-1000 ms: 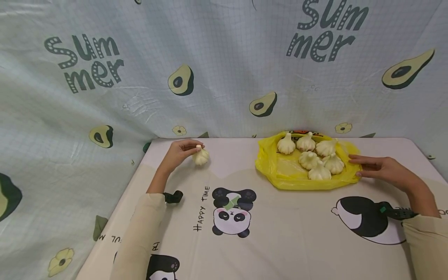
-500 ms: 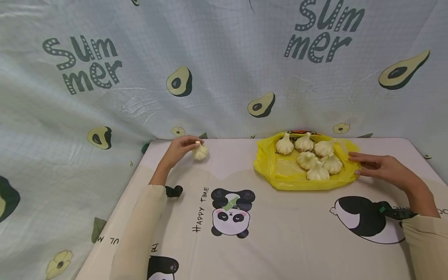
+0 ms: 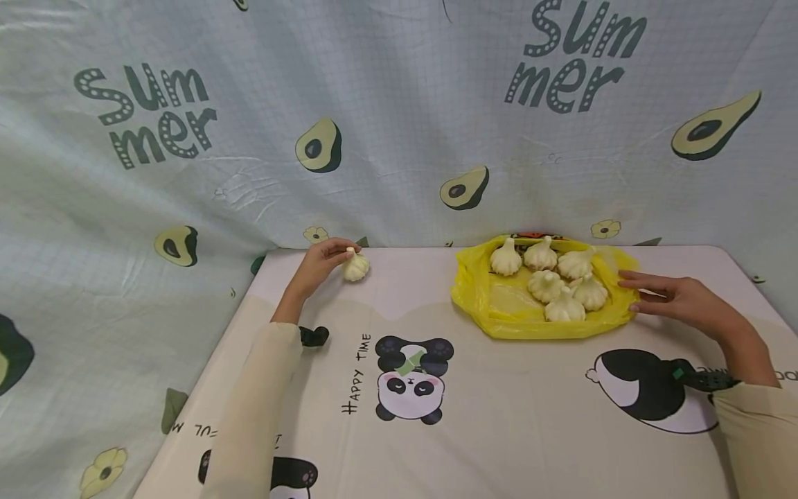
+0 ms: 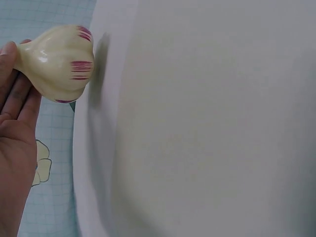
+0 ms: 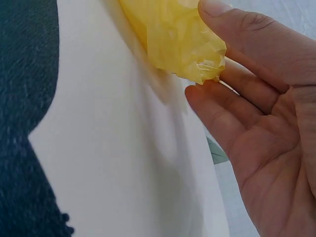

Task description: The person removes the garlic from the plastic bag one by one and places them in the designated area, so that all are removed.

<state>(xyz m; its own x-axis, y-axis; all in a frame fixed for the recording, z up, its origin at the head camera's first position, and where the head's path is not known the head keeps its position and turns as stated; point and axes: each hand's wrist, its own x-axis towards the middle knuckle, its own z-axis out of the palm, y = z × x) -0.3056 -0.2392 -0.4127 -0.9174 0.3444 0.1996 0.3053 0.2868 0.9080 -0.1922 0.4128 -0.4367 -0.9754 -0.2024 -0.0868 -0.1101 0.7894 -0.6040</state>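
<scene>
At the table's far left, my left hand (image 3: 321,267) pinches a garlic bulb (image 3: 357,266) by its neck. The left wrist view shows the bulb (image 4: 61,64) as glossy cream with purple streaks, its rounded base close over the table's edge. A yellow plastic bag (image 3: 517,327), spread open at the back right, bears several more garlic bulbs (image 3: 564,306). My right hand (image 3: 688,303) is at the bag's right end, fingers extended. In the right wrist view its thumb (image 5: 247,27) overlaps the crumpled yellow plastic (image 5: 185,42), and the other fingers lie behind that corner.
The table (image 3: 499,416) has a pale cloth printed with pandas (image 3: 411,395) and lettering. A hanging sheet (image 3: 386,83) with avocado prints stands right behind the table's far edge and along the left side.
My left hand has shifted slightly farther back with the garlic bulb. The right hand stays at the bag's end, and the whole head view drifts a little.
</scene>
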